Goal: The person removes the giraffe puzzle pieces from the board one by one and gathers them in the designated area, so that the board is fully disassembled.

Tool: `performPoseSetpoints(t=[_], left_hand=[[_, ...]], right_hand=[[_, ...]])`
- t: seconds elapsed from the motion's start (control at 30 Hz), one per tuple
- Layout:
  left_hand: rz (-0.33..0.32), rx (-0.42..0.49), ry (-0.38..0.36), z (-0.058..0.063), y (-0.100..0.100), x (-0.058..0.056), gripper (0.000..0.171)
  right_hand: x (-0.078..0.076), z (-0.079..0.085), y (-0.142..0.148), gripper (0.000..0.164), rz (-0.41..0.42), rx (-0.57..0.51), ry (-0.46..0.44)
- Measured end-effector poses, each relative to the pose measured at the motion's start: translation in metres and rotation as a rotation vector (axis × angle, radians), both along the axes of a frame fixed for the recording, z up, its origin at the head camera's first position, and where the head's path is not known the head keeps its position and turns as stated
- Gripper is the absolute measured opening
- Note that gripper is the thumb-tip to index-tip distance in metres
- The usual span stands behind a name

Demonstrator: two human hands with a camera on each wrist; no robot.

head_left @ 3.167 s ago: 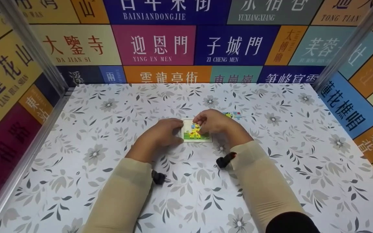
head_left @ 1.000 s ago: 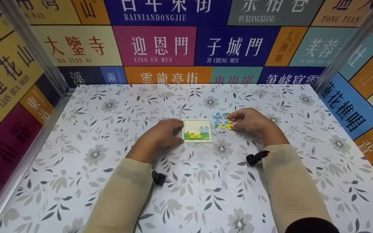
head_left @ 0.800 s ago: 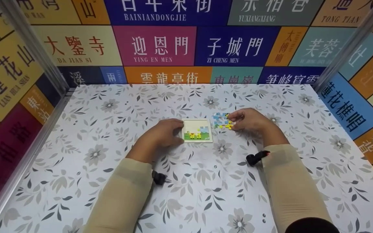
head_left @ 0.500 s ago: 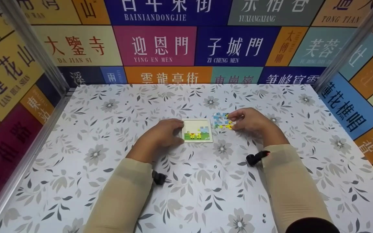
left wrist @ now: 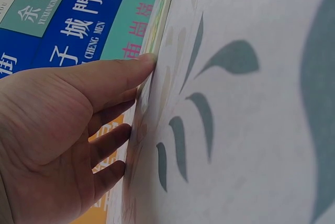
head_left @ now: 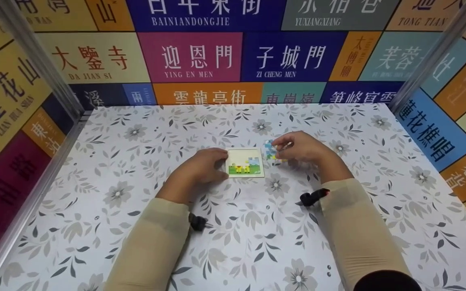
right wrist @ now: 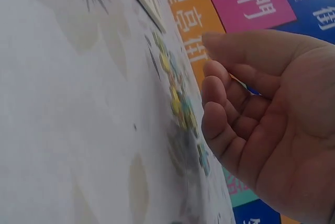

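A small cream puzzle tray lies flat near the table's middle; its lower part holds green, yellow and light-blue pieces. My left hand holds the tray's left side, index fingertip near the upper corner and thumb at the lower one. In the left wrist view, the thumb meets the tray's edge. My right hand hovers over loose jigsaw pieces just right of the tray. Its thumb and index finger stand apart in the head view, and the right wrist view shows bent fingers with no piece between them.
A white tablecloth with grey leaves and flowers covers the table. Behind it stands a colourful wall of printed signs, with further panels on both sides. Black cameras sit at both wrists.
My right hand moved from the tray to the loose pieces at its right, then shifted slightly left over them. Yellow pieces seen higher in the tray earlier are gone. The left hand stays put.
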State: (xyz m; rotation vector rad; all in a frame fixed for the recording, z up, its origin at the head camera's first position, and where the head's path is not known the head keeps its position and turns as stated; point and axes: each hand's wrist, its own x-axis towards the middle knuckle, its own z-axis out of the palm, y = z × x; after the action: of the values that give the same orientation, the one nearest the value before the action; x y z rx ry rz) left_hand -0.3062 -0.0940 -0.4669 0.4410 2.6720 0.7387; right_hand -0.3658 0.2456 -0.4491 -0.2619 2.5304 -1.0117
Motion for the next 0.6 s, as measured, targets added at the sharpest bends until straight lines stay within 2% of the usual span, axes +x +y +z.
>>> performPoseSetpoints(t=[0.1, 0.37, 0.6], left_hand=[[-0.006, -0.013, 0.003, 0.0, 0.0, 0.0, 0.069], [-0.024, -0.003, 0.01, -0.001, -0.002, -0.001, 0.07], [0.009, -0.02, -0.021, 0.001, 0.001, -0.002, 0.07]], right_hand=[[0.004, 0.004, -0.01, 0.048, 0.041, -0.011, 0.008], [0.01, 0.02, -0.036, 0.048, 0.081, -0.031, 0.037], [0.009, 0.022, -0.061, 0.045, 0.109, -0.047, 0.053]])
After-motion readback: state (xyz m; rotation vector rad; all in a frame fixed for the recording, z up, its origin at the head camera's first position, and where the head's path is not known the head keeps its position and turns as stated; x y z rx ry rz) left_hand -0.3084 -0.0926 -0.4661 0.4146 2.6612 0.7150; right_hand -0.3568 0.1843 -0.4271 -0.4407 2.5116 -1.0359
